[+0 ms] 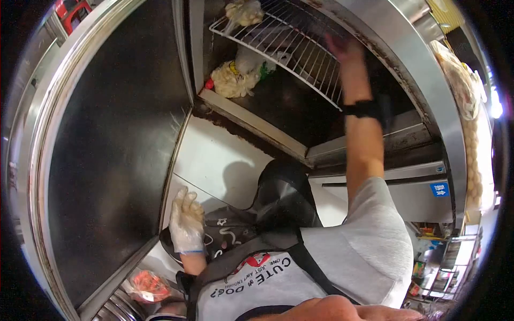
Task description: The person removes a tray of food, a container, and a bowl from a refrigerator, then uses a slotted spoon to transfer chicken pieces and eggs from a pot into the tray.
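My left hand [187,218], in a clear plastic glove, is beside my apron at the lower left. Its fingers are slightly bent and apart, with nothing visible in them. My bare right hand [348,52], blurred by motion, reaches over the right end of a white wire rack [305,53] inside a cabinet. Whether it holds anything cannot be made out. Below the rack lies a bag of pale food [234,80]; another pale bagged bundle [244,13] rests on the rack's left part.
A dark door panel [115,144] with a metal rim stands open on the left. At the lower left is a bag of reddish items [147,286]. Bags of pale food [460,85] line the right side. A drawer front [396,198] has a blue label.
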Demonstrator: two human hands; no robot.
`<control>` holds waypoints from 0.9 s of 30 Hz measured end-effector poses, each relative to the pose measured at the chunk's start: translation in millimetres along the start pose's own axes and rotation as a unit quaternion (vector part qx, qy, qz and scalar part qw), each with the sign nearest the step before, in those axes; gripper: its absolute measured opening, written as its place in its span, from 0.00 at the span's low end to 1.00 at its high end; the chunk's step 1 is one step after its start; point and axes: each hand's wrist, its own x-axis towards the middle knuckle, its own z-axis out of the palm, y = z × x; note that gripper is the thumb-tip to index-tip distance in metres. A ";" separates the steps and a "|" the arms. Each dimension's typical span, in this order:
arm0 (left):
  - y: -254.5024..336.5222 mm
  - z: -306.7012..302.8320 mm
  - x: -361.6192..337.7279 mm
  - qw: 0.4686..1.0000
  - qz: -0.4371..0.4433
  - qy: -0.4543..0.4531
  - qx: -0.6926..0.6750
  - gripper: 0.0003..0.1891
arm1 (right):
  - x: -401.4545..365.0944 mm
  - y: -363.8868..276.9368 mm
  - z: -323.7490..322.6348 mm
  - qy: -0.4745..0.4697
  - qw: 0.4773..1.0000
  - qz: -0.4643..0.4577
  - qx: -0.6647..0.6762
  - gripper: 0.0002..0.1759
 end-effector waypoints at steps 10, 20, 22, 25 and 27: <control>1.9 29.8 1.4 0.998 -0.032 -0.038 0.037 0.28 | -54.8 -2.6 -9.3 0.090 0.985 -0.145 0.008 0.32; -5.3 9.2 7.6 0.997 -0.022 0.010 0.070 0.28 | -61.5 -23.6 -17.3 0.094 0.978 -0.181 -0.041 0.30; -4.5 11.3 3.8 0.998 -0.038 -0.014 0.048 0.29 | -62.3 -21.4 -17.4 0.112 0.980 -0.161 -0.043 0.27; -4.6 15.1 6.6 0.996 -0.060 -0.064 0.019 0.31 | -74.2 -8.5 -10.0 0.135 0.982 -0.130 -0.037 0.22; -2.1 25.8 1.4 0.997 -0.044 -0.064 0.024 0.33 | -83.6 -1.8 6.7 0.133 0.983 -0.122 -0.027 0.20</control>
